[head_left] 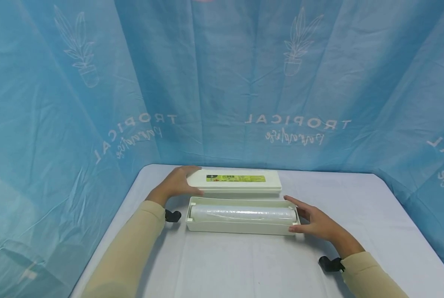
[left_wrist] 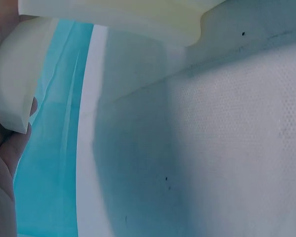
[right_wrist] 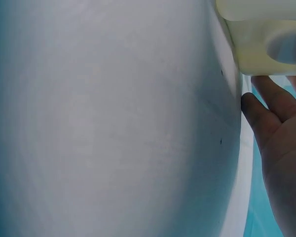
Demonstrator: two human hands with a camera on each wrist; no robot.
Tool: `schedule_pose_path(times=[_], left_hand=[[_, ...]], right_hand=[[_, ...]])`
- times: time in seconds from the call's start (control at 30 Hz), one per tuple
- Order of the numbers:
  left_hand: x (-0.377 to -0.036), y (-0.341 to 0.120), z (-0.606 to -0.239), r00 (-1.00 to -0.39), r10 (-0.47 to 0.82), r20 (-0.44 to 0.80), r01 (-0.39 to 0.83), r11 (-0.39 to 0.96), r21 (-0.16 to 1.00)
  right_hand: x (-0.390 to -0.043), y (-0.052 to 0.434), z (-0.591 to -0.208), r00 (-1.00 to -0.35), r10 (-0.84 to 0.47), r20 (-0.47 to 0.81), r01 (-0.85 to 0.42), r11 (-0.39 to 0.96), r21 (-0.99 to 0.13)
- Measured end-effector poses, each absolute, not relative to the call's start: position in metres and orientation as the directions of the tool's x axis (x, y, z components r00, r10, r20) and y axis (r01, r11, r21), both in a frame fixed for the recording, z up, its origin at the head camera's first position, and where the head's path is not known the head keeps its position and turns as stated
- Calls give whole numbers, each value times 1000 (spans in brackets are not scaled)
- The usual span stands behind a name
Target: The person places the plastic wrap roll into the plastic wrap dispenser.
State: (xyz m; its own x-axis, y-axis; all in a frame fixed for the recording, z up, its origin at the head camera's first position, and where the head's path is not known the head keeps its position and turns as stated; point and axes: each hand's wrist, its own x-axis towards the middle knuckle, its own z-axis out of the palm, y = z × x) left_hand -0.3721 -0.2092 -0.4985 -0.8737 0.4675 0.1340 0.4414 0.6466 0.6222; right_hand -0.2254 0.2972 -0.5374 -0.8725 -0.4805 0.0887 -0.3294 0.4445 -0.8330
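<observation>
A long white lid (head_left: 274, 179) with a yellow-green label lies across the back of the table. My left hand (head_left: 177, 182) grips its left end, thumb at the front edge and fingers at the back. In front of the lid is an uncovered white box (head_left: 240, 227), with a roll of clear plastic wrap (head_left: 243, 213) lying lengthwise inside. At the box's right end, my right hand (head_left: 315, 221) holds it between thumb at the front wall and fingers at the back corner. The right wrist view shows fingers (right_wrist: 266, 108) close against the box end.
A white cloth (head_left: 237, 269) covers the table. Blue printed curtains (head_left: 222, 82) hang closely behind and on both sides. Each wrist bears a black camera mount, one at the left wrist (head_left: 172, 216) and one at the right (head_left: 330, 264).
</observation>
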Motion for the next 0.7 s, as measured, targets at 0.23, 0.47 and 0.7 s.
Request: schedule_pose_path(times=[0.23, 0.47, 0.7], left_hand=[[-369, -210, -493, -874, 467, 132, 441, 650, 619], [-366, -210, -486, -863, 481, 156, 467, 638, 612], [-364, -208, -483, -867, 469, 170, 468, 646, 603]], right_hand=[[-226, 296, -537, -878, -472, 78, -319, 455, -832], [-227, 296, -539, -888, -456, 55, -289, 461, -839], [-227, 297, -539, -888, -458, 49, -280, 453, -846]])
